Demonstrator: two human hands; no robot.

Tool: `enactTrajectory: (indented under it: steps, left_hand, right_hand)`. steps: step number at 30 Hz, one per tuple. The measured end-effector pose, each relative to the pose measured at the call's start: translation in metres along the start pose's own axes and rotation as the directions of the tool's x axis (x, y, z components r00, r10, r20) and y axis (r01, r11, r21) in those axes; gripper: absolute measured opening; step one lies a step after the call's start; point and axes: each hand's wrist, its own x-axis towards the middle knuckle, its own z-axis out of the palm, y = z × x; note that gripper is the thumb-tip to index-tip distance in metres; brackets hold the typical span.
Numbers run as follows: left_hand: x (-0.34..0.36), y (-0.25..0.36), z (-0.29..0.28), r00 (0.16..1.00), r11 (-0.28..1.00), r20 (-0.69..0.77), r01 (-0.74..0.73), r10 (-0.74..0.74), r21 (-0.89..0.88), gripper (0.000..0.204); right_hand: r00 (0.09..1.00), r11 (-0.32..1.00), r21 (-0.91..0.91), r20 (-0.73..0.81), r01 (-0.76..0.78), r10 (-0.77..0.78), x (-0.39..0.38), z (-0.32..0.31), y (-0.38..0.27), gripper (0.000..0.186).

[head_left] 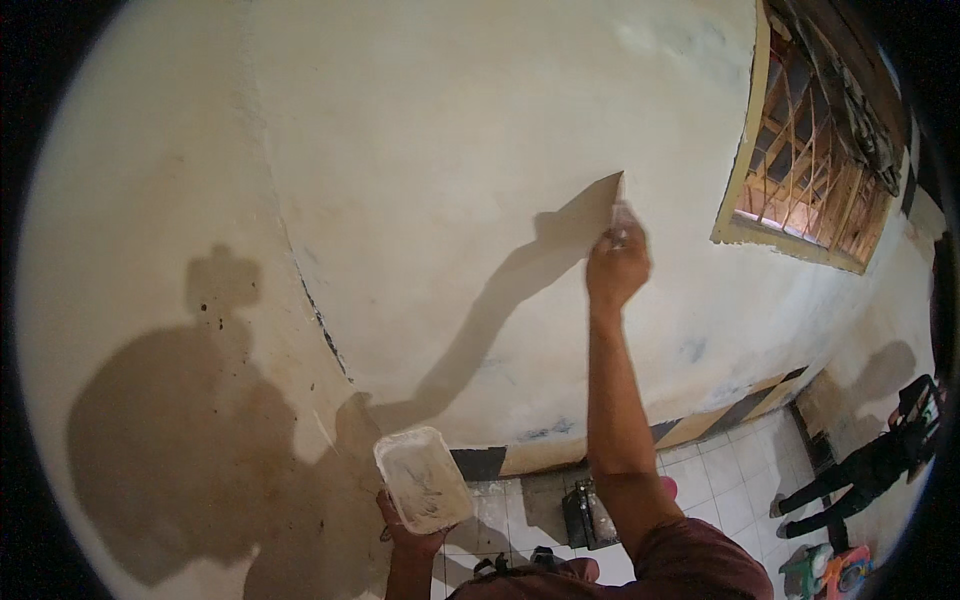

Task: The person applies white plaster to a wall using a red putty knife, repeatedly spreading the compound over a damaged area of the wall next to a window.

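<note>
My right hand is raised on an outstretched arm and closed around the handle of a putty knife. The knife's blade meets the pale wall, or is very close to it, where its shadow converges. Low on the left, my left hand grips a whitish rectangular plastic tub from below. Smears of pale paste coat the inside of the tub. Some of my left fingers are hidden behind it.
A barred window is set in the wall at upper right. A dark crack runs down the wall corner. Below are white floor tiles and a black crate. Another person stands far right, near colourful plastic items.
</note>
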Motion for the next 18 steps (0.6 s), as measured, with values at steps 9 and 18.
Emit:
enactTrajectory:
  steps: [9, 18]
  left_hand:
    - [0.007, -0.008, 0.014, 0.998, 0.991, 0.054, -0.018, 0.011, 0.136, 0.064]
    - [0.03, -0.012, -0.007, 0.998, 0.987, 0.042, -0.058, 0.053, 0.148, 0.069]
  right_hand:
    - [0.664, 0.766, 0.27, 0.384, 0.583, -0.641, -0.129, 0.025, -0.051, 0.051]
    - [0.61, 0.641, 0.137, 0.209, 0.755, -0.764, 0.015, 0.045, -0.033, 0.044]
